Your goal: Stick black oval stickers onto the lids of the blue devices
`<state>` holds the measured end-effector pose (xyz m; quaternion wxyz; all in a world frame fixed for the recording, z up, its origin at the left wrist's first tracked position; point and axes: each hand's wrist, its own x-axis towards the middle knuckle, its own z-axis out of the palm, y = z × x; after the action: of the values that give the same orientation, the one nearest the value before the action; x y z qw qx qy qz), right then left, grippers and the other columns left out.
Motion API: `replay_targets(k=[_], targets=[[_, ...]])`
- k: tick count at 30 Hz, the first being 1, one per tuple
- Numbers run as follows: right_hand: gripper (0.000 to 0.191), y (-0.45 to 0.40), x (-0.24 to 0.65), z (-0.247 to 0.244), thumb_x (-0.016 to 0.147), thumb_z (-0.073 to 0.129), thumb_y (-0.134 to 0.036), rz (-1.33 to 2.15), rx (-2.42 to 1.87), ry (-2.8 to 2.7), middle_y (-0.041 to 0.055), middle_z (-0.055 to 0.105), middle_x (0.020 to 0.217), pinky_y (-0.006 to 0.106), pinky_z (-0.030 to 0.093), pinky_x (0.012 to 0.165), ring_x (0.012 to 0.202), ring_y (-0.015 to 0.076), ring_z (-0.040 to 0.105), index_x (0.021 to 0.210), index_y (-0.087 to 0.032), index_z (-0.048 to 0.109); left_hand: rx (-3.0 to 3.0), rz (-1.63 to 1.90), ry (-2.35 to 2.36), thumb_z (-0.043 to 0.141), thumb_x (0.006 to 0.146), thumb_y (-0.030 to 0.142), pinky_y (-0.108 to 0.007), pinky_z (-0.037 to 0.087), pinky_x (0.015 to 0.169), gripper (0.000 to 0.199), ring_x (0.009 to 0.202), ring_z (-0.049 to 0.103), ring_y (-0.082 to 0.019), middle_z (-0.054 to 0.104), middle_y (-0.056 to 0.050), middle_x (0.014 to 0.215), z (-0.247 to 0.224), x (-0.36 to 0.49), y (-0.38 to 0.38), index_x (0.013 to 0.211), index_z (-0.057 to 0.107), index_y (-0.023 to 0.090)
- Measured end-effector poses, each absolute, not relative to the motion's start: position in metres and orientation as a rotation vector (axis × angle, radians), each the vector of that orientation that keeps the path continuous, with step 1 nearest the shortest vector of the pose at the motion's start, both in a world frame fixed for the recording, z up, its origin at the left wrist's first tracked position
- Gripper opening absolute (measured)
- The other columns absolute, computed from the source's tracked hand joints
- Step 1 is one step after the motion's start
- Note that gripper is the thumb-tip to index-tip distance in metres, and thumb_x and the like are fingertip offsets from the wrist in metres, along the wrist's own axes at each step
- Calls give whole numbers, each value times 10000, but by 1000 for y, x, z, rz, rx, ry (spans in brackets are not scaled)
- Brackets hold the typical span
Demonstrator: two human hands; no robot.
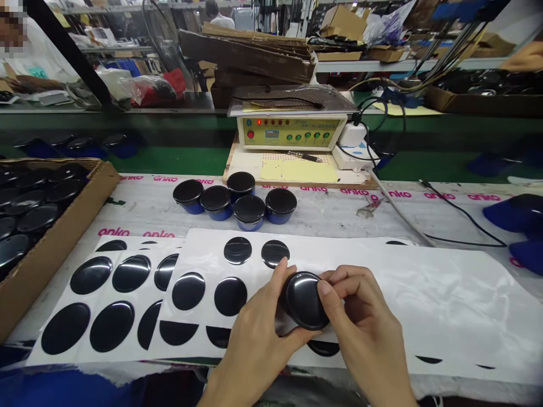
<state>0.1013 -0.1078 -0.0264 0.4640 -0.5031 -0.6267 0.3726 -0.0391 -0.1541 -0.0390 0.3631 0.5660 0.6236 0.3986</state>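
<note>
A round black-topped part (306, 299) is held between both hands above a white sheet of round black stickers (230, 296). My left hand (263, 333) wraps round its left side, thumb along the near edge and a finger at the far edge. On the other side, my right hand (365, 322) pinches the part's right rim, its thumb pressed on the glossy top. The part's underside is hidden by the fingers. Just beyond the sheet stand several similar blue cups with black tops (249, 210). A second sticker sheet (102, 297) lies partly under the first, at the left.
At the left is a cardboard box (91, 195) filled with black-topped parts. A yellow control box (292, 133) stands at the back, with a pen (299, 155) before it. Cables (403, 217) run over the table's right side, near blue cups (515, 213).
</note>
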Motion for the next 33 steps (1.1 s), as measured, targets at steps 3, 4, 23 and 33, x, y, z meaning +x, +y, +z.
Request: replay_targets(k=[3, 4, 23, 33], targets=[[199, -108, 100, -27, 887, 564, -253, 899, -1231, -1548, 5, 476, 898, 258, 475, 721, 858, 149, 568, 698, -226, 508, 1560, 1010, 1620, 743, 750, 290, -332, 497, 978, 966, 1218, 539, -175, 531, 80, 1357, -42, -41, -153, 1421, 78, 491], [200, -108, 99, -28, 889, 561, -250, 886, -1233, -1555, 5, 478, 897, 258, 473, 717, 858, 149, 568, 698, -226, 505, 1613, 1015, 1624, 732, 762, 297, -323, 503, 972, 953, 1210, 546, -176, 537, 58, 1354, -43, -42, -153, 1436, 77, 457], [176, -68, 129, -8, 930, 455, -396, 812, -1073, -2484, 41, 608, 987, 331, 524, 692, 854, 204, 628, 1016, -262, 529, 2057, 826, 2138, 284, 981, 346, -490, 386, 992, 477, 1156, 541, -318, 365, -85, 1325, 61, -146, -4, 1432, 309, 195], [264, -22, 91, 13, 905, 481, -169, 891, -677, -2822, 30, 541, 1204, 338, 465, 693, 812, 200, 620, 1143, -270, 531, 2254, 741, 1794, 435, 955, 358, -486, 372, 1026, 371, 1181, 508, -260, 514, -89, 1293, 60, -160, 54, 1209, 543, 110]])
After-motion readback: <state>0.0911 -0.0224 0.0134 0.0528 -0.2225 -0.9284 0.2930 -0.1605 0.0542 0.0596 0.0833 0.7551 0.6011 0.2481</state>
